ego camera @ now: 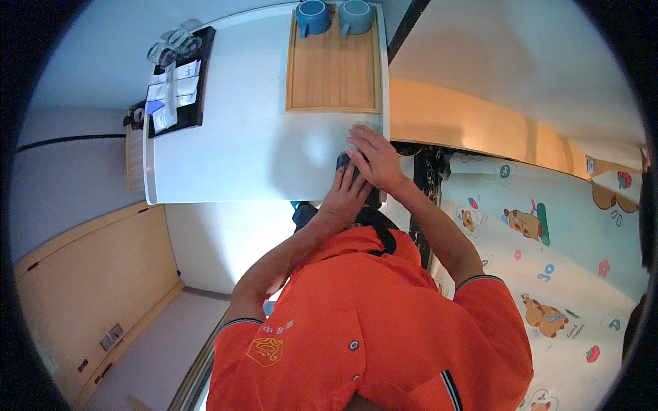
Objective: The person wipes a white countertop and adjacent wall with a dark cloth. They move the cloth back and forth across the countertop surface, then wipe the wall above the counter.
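At the near right corner of the white tabletop, my left hand [343,201] lies over a dark grey item [343,160], fingers pointing away from me. Most of this item is hidden under my hands; it may be a folded cloth. My right hand [378,159] is just beside and partly above the left, its fingers stretched out and a little apart. Its lower fingers reach over the dark item, and its palm is hidden. Farther up stands a wooden tray [334,85], with a blue mug [313,18] and a grey-blue mug [355,18] upside down at its far end.
A black tray [193,115] at the table's left edge holds several white packets [186,85] and drinking glasses [180,41]. The white table [231,154] has a raised rim. To the right lies a bed sheet [514,277] with cartoon prints. A wooden door [103,287] is at the left.
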